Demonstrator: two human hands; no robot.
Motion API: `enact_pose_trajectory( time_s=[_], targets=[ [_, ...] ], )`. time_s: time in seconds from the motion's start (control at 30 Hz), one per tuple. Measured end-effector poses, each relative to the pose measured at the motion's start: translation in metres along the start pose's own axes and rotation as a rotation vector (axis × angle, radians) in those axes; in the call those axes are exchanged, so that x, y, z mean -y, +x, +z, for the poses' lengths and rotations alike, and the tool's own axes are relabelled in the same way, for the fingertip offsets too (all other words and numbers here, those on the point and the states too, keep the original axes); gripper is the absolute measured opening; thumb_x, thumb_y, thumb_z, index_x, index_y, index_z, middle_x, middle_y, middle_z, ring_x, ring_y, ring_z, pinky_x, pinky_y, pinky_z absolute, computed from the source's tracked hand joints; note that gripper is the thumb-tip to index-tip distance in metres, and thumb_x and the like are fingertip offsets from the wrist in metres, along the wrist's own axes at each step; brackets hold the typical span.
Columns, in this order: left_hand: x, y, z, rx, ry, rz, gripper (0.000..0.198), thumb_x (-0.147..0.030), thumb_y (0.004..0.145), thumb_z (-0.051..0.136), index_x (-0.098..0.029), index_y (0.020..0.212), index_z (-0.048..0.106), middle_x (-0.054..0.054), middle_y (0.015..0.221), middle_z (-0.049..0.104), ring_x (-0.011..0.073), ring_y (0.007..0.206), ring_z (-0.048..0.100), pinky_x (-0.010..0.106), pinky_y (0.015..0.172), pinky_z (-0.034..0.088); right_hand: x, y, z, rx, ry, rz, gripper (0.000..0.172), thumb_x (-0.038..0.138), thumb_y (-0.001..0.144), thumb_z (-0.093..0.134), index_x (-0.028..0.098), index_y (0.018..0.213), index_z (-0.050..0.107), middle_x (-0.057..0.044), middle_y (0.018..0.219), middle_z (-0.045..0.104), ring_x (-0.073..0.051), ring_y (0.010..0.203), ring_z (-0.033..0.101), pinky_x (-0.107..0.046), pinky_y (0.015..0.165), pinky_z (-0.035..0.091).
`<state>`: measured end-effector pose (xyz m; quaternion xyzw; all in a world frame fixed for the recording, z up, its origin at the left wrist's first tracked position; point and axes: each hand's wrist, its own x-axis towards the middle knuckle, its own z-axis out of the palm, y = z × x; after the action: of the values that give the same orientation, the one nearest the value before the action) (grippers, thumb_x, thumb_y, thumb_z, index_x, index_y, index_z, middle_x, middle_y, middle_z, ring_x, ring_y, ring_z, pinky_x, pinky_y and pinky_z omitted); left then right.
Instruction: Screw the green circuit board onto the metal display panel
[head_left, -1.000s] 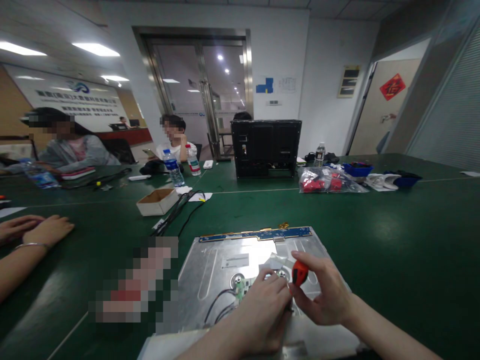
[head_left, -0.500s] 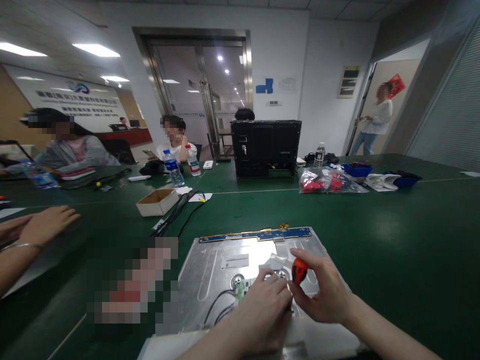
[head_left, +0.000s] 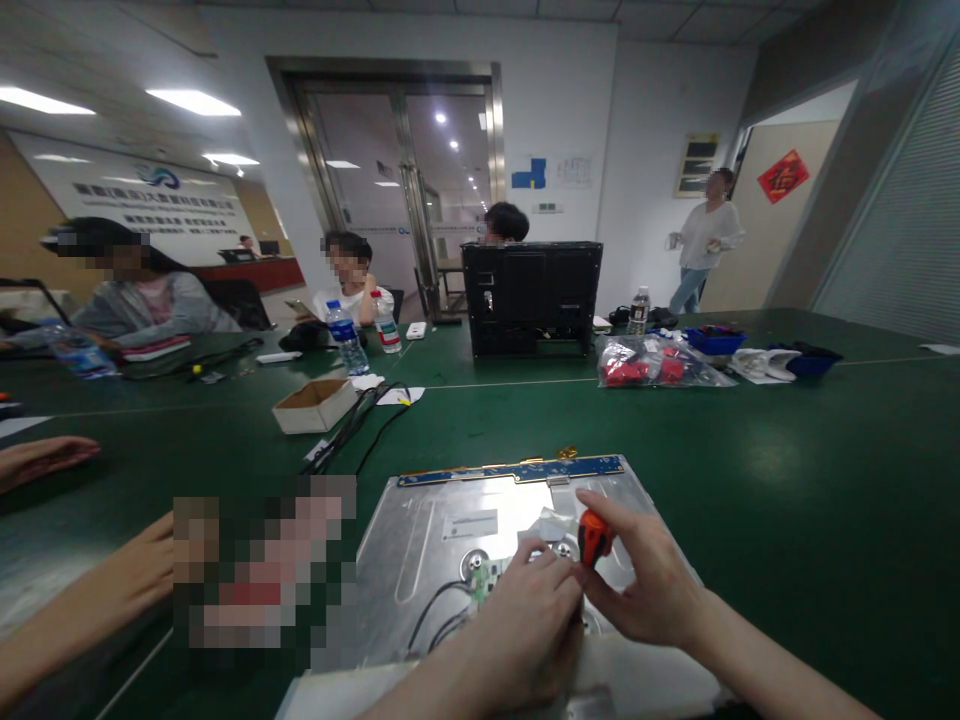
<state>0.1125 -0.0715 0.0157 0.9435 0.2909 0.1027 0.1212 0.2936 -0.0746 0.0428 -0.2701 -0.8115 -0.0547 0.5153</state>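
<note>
In my right hand [head_left: 649, 575] is a screwdriver [head_left: 593, 541] with an orange and black handle, pinched between thumb and forefinger. Its shaft and tip are hidden behind my left hand [head_left: 536, 610], whose fingers are bent and pressed together beside it. Whatever those fingers hold cannot be made out. Both hands are over a silvery metal panel [head_left: 420, 530] lying on the table. Partly under my left hand is a small green circuit board [head_left: 485, 578] with black cables [head_left: 435, 610]. Along the panel's far edge runs a blue circuit strip [head_left: 517, 470].
At left, a co-worker's arm [head_left: 97, 615] reaches over the green table [head_left: 787, 520] beside a blurred-out patch. A small open box [head_left: 315, 405], black cables [head_left: 352, 430], bottles [head_left: 346, 338], a black monitor casing [head_left: 532, 298] and a plastic bag of red items [head_left: 660, 362] stand farther back.
The screwdriver handle has turned and tilted slightly in my right hand; my left hand stays put. A co-worker's hand at left has come nearer the blurred patch. A person near the doorway has walked left.
</note>
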Motion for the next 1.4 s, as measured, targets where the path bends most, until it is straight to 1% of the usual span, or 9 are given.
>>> enact_pose_trajectory(
  time_s=[0.2, 0.33, 0.47, 0.53, 0.67, 0.77, 0.83, 1.0, 1.4],
  targets=[
    [0.001, 0.0, 0.002, -0.027, -0.028, -0.005, 0.022, -0.015, 0.085, 0.056, -0.016, 0.104, 0.067, 0.01, 0.11, 0.073, 0.0272, 0.106, 0.066, 0.046, 0.111, 0.039, 0.0, -0.004, 0.001, -0.007, 0.057, 0.019, 0.061, 0.009, 0.092, 0.05, 0.017, 0.151, 0.034, -0.003, 0.083, 0.071, -0.016, 0.058, 0.066, -0.025, 0.051, 0.057],
    [0.002, 0.0, 0.006, -0.048, -0.028, -0.007, 0.013, -0.015, 0.084, 0.058, -0.017, 0.095, 0.065, 0.008, 0.102, 0.073, 0.0264, 0.101, 0.067, 0.046, 0.11, 0.039, -0.002, -0.006, 0.001, -0.005, 0.053, 0.036, 0.055, 0.011, 0.091, 0.052, 0.018, 0.144, 0.037, -0.007, 0.091, 0.071, -0.018, 0.064, 0.068, -0.03, 0.056, 0.06],
    [0.003, 0.0, 0.004, -0.026, -0.005, -0.006, 0.004, -0.019, 0.086, 0.059, -0.018, 0.087, 0.063, 0.007, 0.093, 0.073, 0.0263, 0.094, 0.067, 0.047, 0.108, 0.041, -0.005, -0.003, 0.002, -0.016, 0.047, 0.027, 0.048, 0.021, 0.097, 0.059, 0.02, 0.141, 0.042, -0.004, 0.085, 0.067, -0.019, 0.068, 0.067, -0.029, 0.056, 0.058],
    [0.003, 0.0, 0.003, -0.004, -0.005, -0.015, 0.002, -0.02, 0.084, 0.062, -0.018, 0.084, 0.061, 0.007, 0.092, 0.073, 0.0269, 0.094, 0.067, 0.047, 0.108, 0.041, -0.005, -0.001, 0.003, -0.021, 0.038, 0.023, 0.045, 0.02, 0.098, 0.059, 0.021, 0.141, 0.046, -0.004, 0.086, 0.067, -0.018, 0.069, 0.066, -0.028, 0.057, 0.058],
    [0.003, 0.0, 0.001, 0.028, -0.021, 0.0, 0.013, -0.019, 0.085, 0.061, -0.017, 0.096, 0.065, 0.009, 0.104, 0.072, 0.0274, 0.101, 0.066, 0.046, 0.108, 0.041, -0.002, -0.001, 0.001, -0.017, 0.035, 0.029, 0.053, 0.012, 0.094, 0.055, 0.019, 0.146, 0.045, -0.003, 0.086, 0.069, -0.017, 0.066, 0.065, -0.027, 0.057, 0.058],
    [0.002, 0.0, -0.001, 0.028, -0.046, 0.016, 0.019, -0.017, 0.087, 0.057, -0.017, 0.104, 0.067, 0.009, 0.108, 0.072, 0.0269, 0.104, 0.065, 0.047, 0.109, 0.039, 0.0, -0.002, -0.001, -0.027, 0.03, 0.031, 0.061, 0.009, 0.089, 0.052, 0.018, 0.148, 0.041, -0.004, 0.089, 0.072, -0.018, 0.07, 0.07, -0.028, 0.062, 0.062],
    [0.001, 0.0, -0.002, 0.03, -0.054, 0.014, 0.016, -0.016, 0.087, 0.057, -0.018, 0.101, 0.066, 0.008, 0.104, 0.072, 0.0261, 0.101, 0.065, 0.046, 0.109, 0.039, 0.0, -0.003, -0.003, -0.019, 0.021, 0.024, 0.063, 0.01, 0.085, 0.052, 0.017, 0.148, 0.041, -0.006, 0.093, 0.073, -0.02, 0.074, 0.073, -0.03, 0.066, 0.063],
    [-0.001, 0.001, -0.005, 0.036, -0.043, 0.007, 0.01, -0.016, 0.087, 0.059, -0.02, 0.095, 0.062, 0.006, 0.1, 0.071, 0.025, 0.097, 0.065, 0.045, 0.108, 0.04, -0.001, -0.004, -0.004, -0.001, 0.04, 0.004, 0.064, 0.01, 0.084, 0.052, 0.015, 0.146, 0.041, -0.008, 0.093, 0.074, -0.021, 0.075, 0.074, -0.031, 0.065, 0.064],
    [0.001, 0.001, 0.009, -0.024, 0.06, 0.003, 0.013, -0.013, 0.087, 0.058, -0.017, 0.098, 0.064, 0.007, 0.104, 0.073, 0.0254, 0.101, 0.066, 0.043, 0.105, 0.042, 0.0, -0.004, -0.005, -0.047, -0.016, -0.023, 0.062, 0.011, 0.085, 0.051, 0.015, 0.146, 0.043, -0.007, 0.093, 0.075, -0.02, 0.073, 0.075, -0.028, 0.065, 0.064]
  ],
)
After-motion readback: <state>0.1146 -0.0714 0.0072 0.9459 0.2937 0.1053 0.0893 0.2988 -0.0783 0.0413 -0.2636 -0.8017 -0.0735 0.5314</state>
